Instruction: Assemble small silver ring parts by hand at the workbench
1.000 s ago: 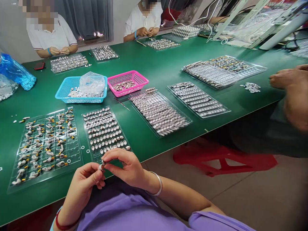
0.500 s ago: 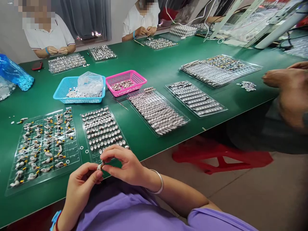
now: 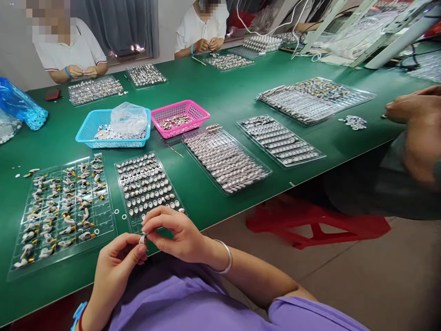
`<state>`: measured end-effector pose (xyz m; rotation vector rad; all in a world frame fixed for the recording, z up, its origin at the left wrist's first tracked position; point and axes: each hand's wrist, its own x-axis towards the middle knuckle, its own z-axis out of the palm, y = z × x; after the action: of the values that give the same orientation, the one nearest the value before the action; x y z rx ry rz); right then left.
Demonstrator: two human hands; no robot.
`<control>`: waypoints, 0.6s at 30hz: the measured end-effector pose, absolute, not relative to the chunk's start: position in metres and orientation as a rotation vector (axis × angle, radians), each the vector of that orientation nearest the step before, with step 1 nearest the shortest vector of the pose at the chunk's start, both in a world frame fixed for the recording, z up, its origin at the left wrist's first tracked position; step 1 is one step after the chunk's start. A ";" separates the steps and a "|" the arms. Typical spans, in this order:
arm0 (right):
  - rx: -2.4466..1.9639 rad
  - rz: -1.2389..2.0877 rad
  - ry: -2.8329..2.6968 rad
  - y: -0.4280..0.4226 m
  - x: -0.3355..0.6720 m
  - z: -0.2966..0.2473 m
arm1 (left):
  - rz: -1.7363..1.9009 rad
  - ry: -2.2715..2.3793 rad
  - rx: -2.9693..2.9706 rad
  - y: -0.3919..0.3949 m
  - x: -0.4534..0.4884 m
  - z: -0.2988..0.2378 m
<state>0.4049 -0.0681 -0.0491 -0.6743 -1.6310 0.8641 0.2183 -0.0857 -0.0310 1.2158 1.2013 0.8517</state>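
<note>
I have the left hand [image 3: 117,262] and right hand [image 3: 179,236] pinching one small, rounded white piece [image 3: 142,239] near the flat green worktop [image 3: 203,207].

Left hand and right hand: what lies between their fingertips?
A small whitish part, pinched between the left hand and right hand, in the head view.

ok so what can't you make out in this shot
All in the head view:
small part: mostly covered by the hands
blue basket: inside partly covered by the clear bag
blue bag: cut off by the left edge
far-left pieces: too small to identify
</note>
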 end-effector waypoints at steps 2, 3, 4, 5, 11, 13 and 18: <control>-0.641 0.876 -1.646 -0.067 0.405 -0.047 | 0.827 1.195 1.203 -0.086 0.218 -0.030; -0.626 0.872 -1.654 -0.067 0.405 -0.046 | 0.819 1.191 1.194 -0.086 0.218 -0.031; -0.614 0.862 -1.660 -0.067 0.405 -0.045 | 0.813 1.185 1.180 -0.086 0.218 -0.031; -0.605 0.850 -1.661 -0.067 0.405 -0.045 | 0.814 1.175 1.163 -0.086 0.218 -0.031; -0.622 0.904 -1.629 -0.067 0.403 -0.050 | 0.831 1.091 1.046 -0.086 0.218 -0.034; -0.636 1.033 -1.560 -0.068 0.401 -0.054 | 0.825 1.084 1.032 -0.086 0.218 -0.035; -0.595 1.325 -1.347 -0.071 0.396 -0.061 | 0.819 1.100 1.031 -0.085 0.216 -0.035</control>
<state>0.3958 -0.0708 -0.0608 -0.5952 -1.3473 1.3249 0.2163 -0.0850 -0.0352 1.0310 1.1004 0.8186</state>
